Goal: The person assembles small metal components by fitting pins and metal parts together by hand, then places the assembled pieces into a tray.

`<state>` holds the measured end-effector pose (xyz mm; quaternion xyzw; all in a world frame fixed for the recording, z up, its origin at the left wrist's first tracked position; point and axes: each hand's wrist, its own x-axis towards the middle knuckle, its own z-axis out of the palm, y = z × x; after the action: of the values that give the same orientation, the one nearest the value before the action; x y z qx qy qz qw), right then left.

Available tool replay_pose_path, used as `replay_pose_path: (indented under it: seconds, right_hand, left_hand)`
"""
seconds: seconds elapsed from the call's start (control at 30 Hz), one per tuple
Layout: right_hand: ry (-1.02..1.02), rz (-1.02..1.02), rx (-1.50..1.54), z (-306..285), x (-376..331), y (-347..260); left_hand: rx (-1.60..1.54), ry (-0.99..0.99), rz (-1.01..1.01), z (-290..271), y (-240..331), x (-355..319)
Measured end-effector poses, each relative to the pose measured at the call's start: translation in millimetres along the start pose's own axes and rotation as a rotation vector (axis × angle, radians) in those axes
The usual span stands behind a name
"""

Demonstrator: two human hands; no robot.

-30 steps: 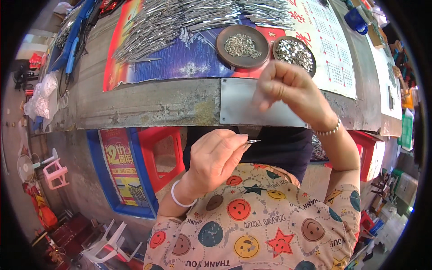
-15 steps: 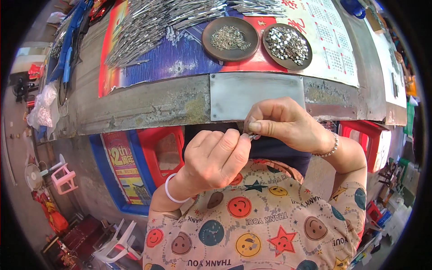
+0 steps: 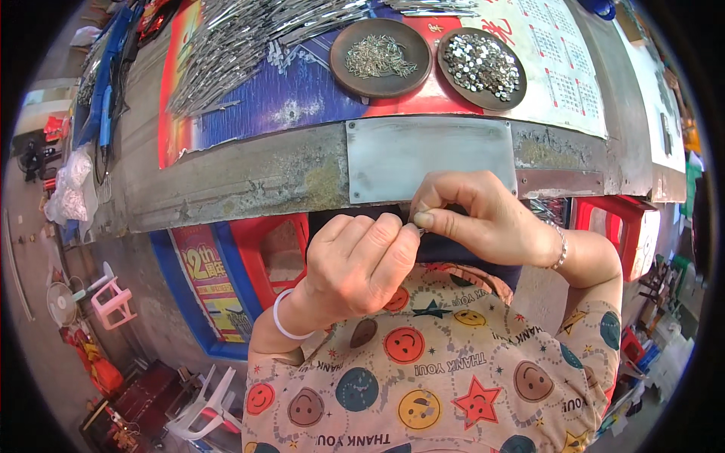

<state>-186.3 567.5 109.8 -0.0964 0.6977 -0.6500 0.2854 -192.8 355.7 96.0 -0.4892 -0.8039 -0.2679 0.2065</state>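
Note:
My left hand (image 3: 361,263) is closed in a loose fist in front of the table's near edge, a white bangle round its wrist. My right hand (image 3: 479,219), with a beaded bracelet, pinches thumb against forefinger right beside it. Between the touching fingertips a bit of a small shiny metal piece (image 3: 421,230) shows; the fingers cover most of it. Beyond the hands, a brown round dish (image 3: 346,78) holds many thin metal pins (image 3: 380,57). Another brown dish (image 3: 453,84) to its right holds small round silver pieces (image 3: 483,64).
A large heap of slim metal strips (image 3: 219,64) covers the table's far left on a colourful printed sheet (image 3: 279,117). A grey metal plate (image 3: 430,155) is fixed at the near edge. Red stools (image 3: 264,257) stand below; a blue-handled tool (image 3: 105,113) hangs at far left.
The hands stay together at almost the same spot, with the right thumb and fingers slightly shifted on the metal piece. The whole view has tilted a little.

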Motion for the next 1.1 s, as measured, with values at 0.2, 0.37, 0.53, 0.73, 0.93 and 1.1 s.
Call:
replay_pose_path:
  seconds: [0.2,0.37,0.53,0.73,0.93,1.1]
  right_hand:
    - [0.301,-0.607,-0.695,15.4,-4.2,4.3]
    - [0.34,-0.668,-0.798,14.4,-7.7,2.9]
    - [0.349,-0.433,-0.516,-23.1,-18.2,0.1]
    - [0.723,-0.289,-1.137,-72.8,-27.6,17.1]
    - [0.7,-0.236,-1.32,-83.0,-17.2,24.7]
    - [0.686,-0.262,-1.27,-93.7,-12.4,23.1]
  left_hand:
    - [-0.162,0.005,-0.149,-0.9,-2.6,0.2]
    - [-0.208,0.035,-0.306,4.9,5.0,6.2]
    - [-0.193,0.042,-0.288,12.7,10.6,3.8]
    - [-0.553,0.106,-0.494,17.0,20.2,8.1]
    - [-0.652,0.011,-0.571,19.5,30.9,2.8]
    - [-0.673,0.006,-0.605,20.7,32.8,4.5]
